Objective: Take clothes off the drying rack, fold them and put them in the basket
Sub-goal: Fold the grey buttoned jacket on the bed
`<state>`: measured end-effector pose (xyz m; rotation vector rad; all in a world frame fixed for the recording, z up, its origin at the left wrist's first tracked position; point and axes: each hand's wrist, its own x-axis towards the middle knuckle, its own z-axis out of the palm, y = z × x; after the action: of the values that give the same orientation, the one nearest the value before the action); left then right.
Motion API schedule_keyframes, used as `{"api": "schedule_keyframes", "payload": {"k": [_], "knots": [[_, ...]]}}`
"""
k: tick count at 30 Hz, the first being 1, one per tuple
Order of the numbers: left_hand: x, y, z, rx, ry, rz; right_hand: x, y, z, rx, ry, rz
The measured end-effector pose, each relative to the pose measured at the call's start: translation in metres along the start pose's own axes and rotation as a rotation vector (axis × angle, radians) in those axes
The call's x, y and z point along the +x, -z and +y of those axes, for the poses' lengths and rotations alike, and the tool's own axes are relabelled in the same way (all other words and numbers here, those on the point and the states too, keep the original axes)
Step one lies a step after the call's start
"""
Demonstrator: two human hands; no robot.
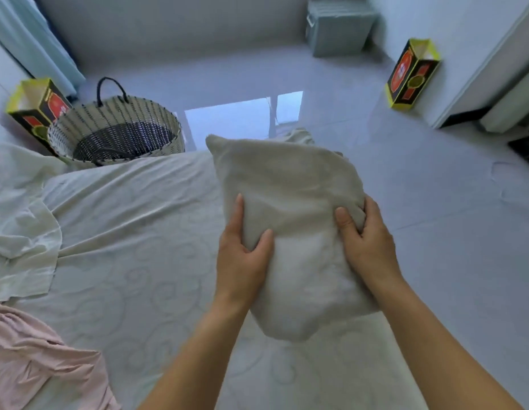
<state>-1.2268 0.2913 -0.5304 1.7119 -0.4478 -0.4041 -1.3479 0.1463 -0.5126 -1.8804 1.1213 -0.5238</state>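
A folded off-white garment [289,184] is lifted above the bed's far right corner, between both hands. My left hand [242,255] grips its left edge, thumb on top and fingers underneath. My right hand [366,241] pinches its right edge, bunching the cloth under the thumb. The woven basket [115,113], white and black with a dark handle, stands on the floor beyond the bed at the upper left; its inside looks dark. No drying rack is in view.
The bed [133,261] with a pale patterned sheet fills the lower left. A cream garment [20,232] and a pink garment [35,356] lie on its left side. Two yellow-black boxes [412,75] [35,105] stand on the glossy floor. A grey crate [337,28] sits by the far wall.
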Motion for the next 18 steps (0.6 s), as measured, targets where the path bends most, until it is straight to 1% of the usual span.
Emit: {"api": "schedule_keyframes", "payload": {"k": [3, 5, 9, 10, 12, 13, 14, 16, 17, 18], "knots": [[0.028, -0.042, 0.001, 0.010, 0.017, -0.033, 0.043, 0.019, 0.013, -0.090, -0.029, -0.007], [0.040, -0.060, -0.009, 0.040, 0.074, -0.054, 0.067, 0.020, 0.025, -0.157, -0.051, -0.019], [0.054, -0.073, -0.037, 0.217, 0.256, -0.085, 0.092, 0.002, 0.063, -0.321, -0.239, -0.128], [0.055, -0.074, -0.036, 0.269, 0.273, -0.081, 0.094, -0.004, 0.070, -0.343, -0.269, -0.138], [0.052, -0.081, -0.025, 0.394, 0.213, -0.093, 0.095, -0.013, 0.078, -0.462, -0.272, -0.125], [0.049, -0.086, -0.018, 0.473, 0.164, -0.139, 0.095, -0.016, 0.078, -0.563, -0.234, -0.090], [0.045, -0.092, -0.012, 0.569, 0.131, -0.213, 0.093, -0.019, 0.077, -0.648, -0.156, -0.038], [0.040, -0.100, -0.013, 0.794, 0.122, -0.367, 0.092, -0.025, 0.070, -0.676, 0.114, 0.034], [0.040, -0.101, -0.018, 0.885, 0.135, -0.418, 0.094, -0.028, 0.066, -0.668, 0.238, 0.000], [0.042, -0.100, -0.024, 0.940, 0.151, -0.451, 0.098, -0.031, 0.064, -0.683, 0.304, -0.073]]}}
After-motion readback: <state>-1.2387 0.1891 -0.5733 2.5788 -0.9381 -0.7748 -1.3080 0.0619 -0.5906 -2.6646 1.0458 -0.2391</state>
